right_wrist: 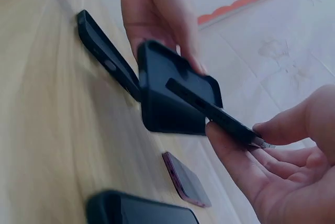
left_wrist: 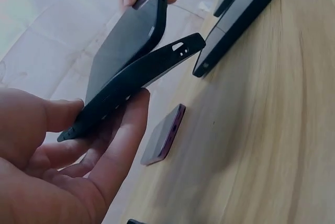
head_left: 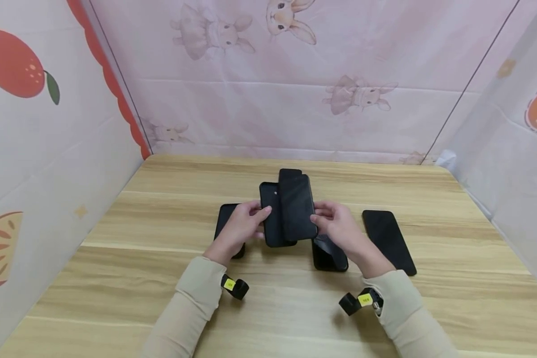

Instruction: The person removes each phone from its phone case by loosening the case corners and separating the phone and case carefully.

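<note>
Above the middle of the table, my left hand (head_left: 241, 224) holds a black phone case (head_left: 272, 231) by its left edge, thumb on the near face and fingers behind. My right hand (head_left: 340, 227) pinches a black phone (head_left: 298, 209) at its right edge. In the head view the phone overlaps the right part of the case. Seen from the right wrist, the phone (right_wrist: 209, 110) slants across the hollow inner side of the case (right_wrist: 157, 110). In the left wrist view, the camera cutout shows near the far end of the case (left_wrist: 152, 67).
Behind the held pieces lies another phone (head_left: 290, 172), its edge purplish in the left wrist view (left_wrist: 166, 136). A black case (head_left: 224, 217) lies beside my left hand. Below my right hand is a cased phone (head_left: 330, 256); farther right lies a flat black phone (head_left: 389, 241).
</note>
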### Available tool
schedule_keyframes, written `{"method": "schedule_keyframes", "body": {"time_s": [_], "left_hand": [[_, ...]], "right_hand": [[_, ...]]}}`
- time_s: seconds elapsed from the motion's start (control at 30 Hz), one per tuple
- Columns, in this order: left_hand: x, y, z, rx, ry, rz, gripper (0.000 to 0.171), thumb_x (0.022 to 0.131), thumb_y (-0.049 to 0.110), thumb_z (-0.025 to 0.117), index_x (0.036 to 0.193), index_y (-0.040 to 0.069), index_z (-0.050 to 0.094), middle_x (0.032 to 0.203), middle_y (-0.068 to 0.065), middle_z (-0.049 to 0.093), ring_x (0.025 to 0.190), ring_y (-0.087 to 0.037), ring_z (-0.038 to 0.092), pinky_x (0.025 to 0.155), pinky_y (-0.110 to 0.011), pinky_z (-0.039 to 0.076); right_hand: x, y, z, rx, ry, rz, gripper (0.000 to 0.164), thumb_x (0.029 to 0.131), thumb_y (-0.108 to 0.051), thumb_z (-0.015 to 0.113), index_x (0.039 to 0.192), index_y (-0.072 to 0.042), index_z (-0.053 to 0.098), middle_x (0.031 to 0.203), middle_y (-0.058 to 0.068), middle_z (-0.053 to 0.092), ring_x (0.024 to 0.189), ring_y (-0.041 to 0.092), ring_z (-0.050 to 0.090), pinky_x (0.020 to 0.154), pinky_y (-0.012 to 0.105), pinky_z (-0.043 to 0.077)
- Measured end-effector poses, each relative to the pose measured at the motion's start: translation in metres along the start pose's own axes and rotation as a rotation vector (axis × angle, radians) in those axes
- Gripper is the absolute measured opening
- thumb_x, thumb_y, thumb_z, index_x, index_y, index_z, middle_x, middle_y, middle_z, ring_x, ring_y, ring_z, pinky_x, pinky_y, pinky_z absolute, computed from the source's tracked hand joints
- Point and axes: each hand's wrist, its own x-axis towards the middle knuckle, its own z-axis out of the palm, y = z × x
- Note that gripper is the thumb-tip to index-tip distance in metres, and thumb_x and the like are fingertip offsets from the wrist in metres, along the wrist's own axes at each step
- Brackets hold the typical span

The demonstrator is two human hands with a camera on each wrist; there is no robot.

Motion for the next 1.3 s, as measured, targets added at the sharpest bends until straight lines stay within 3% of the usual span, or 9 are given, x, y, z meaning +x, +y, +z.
{"method": "schedule_keyframes", "body": {"time_s": [0.1, 0.3, 0.63, 0.87, 1.0, 1.17, 1.3], "left_hand": [[-0.001, 0.001, -0.004, 0.029, 0.011, -0.008, 0.023, 0.102, 0.03, 0.057, 0.111, 0.008, 0.06, 0.094, -0.004, 0.056, 0.076, -0.017, 0.058, 0.065, -0.032, 0.059], [-0.001, 0.001, -0.005, 0.096, 0.032, -0.03, 0.029, 0.1, 0.028, 0.06, 0.121, 0.008, 0.061, 0.11, -0.009, 0.065, 0.081, -0.016, 0.064, 0.067, -0.033, 0.06], [0.001, -0.006, -0.004, 0.256, 0.037, -0.043, 0.042, 0.099, 0.03, 0.062, 0.131, 0.004, 0.055, 0.115, -0.012, 0.069, 0.062, -0.016, 0.069, 0.065, -0.029, 0.058], [0.004, -0.009, 0.001, 0.258, 0.024, -0.043, 0.041, 0.099, 0.028, 0.062, 0.13, 0.003, 0.056, 0.109, -0.011, 0.071, 0.06, -0.017, 0.07, 0.064, -0.029, 0.058], [0.004, -0.009, 0.003, 0.267, 0.017, -0.035, 0.039, 0.099, 0.026, 0.062, 0.129, 0.003, 0.057, 0.105, -0.011, 0.073, 0.06, -0.018, 0.07, 0.062, -0.03, 0.059], [0.004, -0.008, 0.003, 0.364, 0.051, -0.031, 0.044, 0.098, 0.028, 0.064, 0.133, 0.004, 0.057, 0.104, -0.008, 0.074, 0.054, -0.015, 0.068, 0.062, -0.028, 0.057], [0.002, -0.007, 0.002, 0.425, 0.06, -0.034, 0.046, 0.097, 0.032, 0.065, 0.131, 0.003, 0.057, 0.1, -0.007, 0.073, 0.051, -0.016, 0.067, 0.061, -0.028, 0.055]], "right_hand": [[0.004, -0.001, -0.01, -0.004, 0.011, 0.017, 0.046, 0.102, -0.009, 0.051, 0.144, 0.007, 0.041, 0.134, 0.027, 0.055, 0.111, 0.027, 0.062, 0.083, 0.027, 0.057], [0.017, 0.004, -0.03, -0.02, 0.041, 0.065, 0.048, 0.104, -0.011, 0.047, 0.148, 0.006, 0.036, 0.141, 0.026, 0.05, 0.125, 0.033, 0.053, 0.091, 0.033, 0.056], [0.054, 0.021, -0.052, 0.008, 0.105, 0.125, 0.049, 0.103, -0.01, 0.045, 0.147, 0.01, 0.034, 0.144, 0.029, 0.048, 0.123, 0.03, 0.052, 0.079, 0.019, 0.055], [0.07, 0.027, -0.063, -0.043, 0.12, 0.151, 0.051, 0.103, -0.01, 0.043, 0.149, 0.01, 0.032, 0.149, 0.029, 0.042, 0.131, 0.036, 0.047, 0.097, 0.039, 0.051], [0.077, 0.032, -0.067, -0.066, 0.14, 0.167, 0.049, 0.103, -0.008, 0.042, 0.147, 0.011, 0.034, 0.147, 0.03, 0.044, 0.122, 0.033, 0.051, 0.09, 0.035, 0.053], [0.082, 0.039, -0.067, -0.1, 0.161, 0.157, 0.048, 0.1, -0.005, 0.045, 0.143, 0.014, 0.039, 0.14, 0.033, 0.049, 0.096, 0.021, 0.059, 0.07, 0.023, 0.054], [0.084, 0.045, -0.065, -0.093, 0.16, 0.152, 0.046, 0.099, -0.003, 0.046, 0.14, 0.017, 0.041, 0.136, 0.035, 0.05, 0.081, 0.011, 0.059, 0.065, 0.019, 0.052]]}}
